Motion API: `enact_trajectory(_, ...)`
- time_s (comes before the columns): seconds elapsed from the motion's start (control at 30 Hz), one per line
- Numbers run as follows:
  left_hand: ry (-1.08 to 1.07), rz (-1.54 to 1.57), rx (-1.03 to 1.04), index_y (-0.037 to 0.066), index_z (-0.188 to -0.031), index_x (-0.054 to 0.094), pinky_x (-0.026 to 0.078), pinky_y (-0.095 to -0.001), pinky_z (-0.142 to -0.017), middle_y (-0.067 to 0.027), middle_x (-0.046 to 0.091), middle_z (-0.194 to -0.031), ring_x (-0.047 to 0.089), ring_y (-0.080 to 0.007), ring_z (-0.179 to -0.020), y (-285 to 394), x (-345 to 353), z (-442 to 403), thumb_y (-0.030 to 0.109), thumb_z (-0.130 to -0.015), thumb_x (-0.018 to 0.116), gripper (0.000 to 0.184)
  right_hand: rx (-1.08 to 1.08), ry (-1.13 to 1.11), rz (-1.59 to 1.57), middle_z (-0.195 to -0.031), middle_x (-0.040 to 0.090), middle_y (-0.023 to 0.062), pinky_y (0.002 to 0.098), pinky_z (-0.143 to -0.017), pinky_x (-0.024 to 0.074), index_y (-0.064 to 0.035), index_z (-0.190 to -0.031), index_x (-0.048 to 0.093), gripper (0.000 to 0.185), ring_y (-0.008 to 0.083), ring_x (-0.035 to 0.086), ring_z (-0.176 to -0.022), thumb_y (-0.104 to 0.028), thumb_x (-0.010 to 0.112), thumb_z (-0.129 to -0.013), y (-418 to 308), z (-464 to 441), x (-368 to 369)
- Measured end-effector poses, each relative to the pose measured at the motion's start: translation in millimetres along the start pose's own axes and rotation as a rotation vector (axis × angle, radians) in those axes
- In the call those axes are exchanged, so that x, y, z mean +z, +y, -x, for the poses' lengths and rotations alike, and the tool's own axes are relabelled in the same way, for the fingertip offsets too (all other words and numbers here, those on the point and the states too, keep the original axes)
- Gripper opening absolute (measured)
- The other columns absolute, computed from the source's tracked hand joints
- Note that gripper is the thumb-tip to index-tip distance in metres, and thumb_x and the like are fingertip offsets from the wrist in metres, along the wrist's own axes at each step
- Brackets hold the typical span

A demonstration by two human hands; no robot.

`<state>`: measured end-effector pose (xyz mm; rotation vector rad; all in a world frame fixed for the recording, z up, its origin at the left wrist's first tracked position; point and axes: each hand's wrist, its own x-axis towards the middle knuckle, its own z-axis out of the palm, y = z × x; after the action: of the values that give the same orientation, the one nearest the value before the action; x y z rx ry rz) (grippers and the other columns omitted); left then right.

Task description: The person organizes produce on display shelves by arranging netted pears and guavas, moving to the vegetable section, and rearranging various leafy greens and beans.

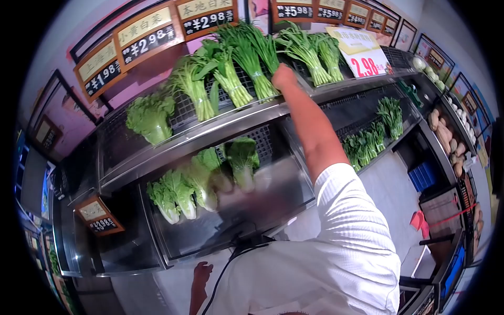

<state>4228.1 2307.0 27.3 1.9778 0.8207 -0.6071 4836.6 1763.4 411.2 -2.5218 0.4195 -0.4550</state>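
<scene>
White ribbed cloth is seen nearest, the shirt (346, 257) being cut off at the lower edge of the view; a dark cord (224, 269) is draped over its left side. Beside it the left hand (202, 273) is held low, fingers loosely bent and partly parted, with the forearm cut off below. Beyond, on the lower shelf (191, 242), cabbages (179, 194) are laid in a row, white bases turned to the front; part of the row is veiled by a brownish blur, and outlines there are hard to make out.

Over this shelf the right arm (314, 128) is stretched, and whatever lies behind it is hidden. At the upper shelf (210, 129) the right hand (284, 77) is placed just beside a dark green bunch (250, 60). Its fingers are concealed by the back of the hand, so whether they are spread or pinching leaves cannot be told.

The bunch is set on the upper shelf, its slender leaves fanned toward the back, its paler, glossy stems gathered tightly near the front rim. To its left a lighter bunch (231, 79) is partly overlapped. Farthest back, framed price signs (149, 38) are mounted; some are cropped by the upper edge.
</scene>
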Motion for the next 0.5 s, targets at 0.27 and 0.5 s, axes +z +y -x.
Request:
enact_trajectory(0.27, -0.116, -0.121, 0.134, 0.001, -0.124, 0.067, 0.053, -0.0299, -0.063, -0.0078, 0.074, -0.088, 0.067, -0.014, -0.074, 36, 1, 8, 0.024, -0.088, 0.078, 0.044, -0.45, 0.534, -0.165, -0.096, 0.067, 0.0189, 0.0535, -0.083, 0.0519, -0.0038, -0.096, 0.066, 0.023, 0.0407, 0.065, -0.096, -0.027, 0.065, -0.096, -4, 53, -21)
enact_trajectory(0.5, -0.128, -0.22, 0.651, 0.005, -0.098, 0.072, 0.05, -0.0378, -0.062, -0.0105, 0.071, -0.087, 0.067, -0.0173, -0.073, 36, 3, -31, 0.035, -0.102, 0.059, 0.032, -0.292, 0.166, -0.381, -0.08, 0.063, 0.0244, 0.0544, -0.068, 0.0463, -0.0012, -0.077, 0.059, 0.041, 0.0462, 0.061, -0.076, -0.032, 0.057, -0.104, 109, 303, -19)
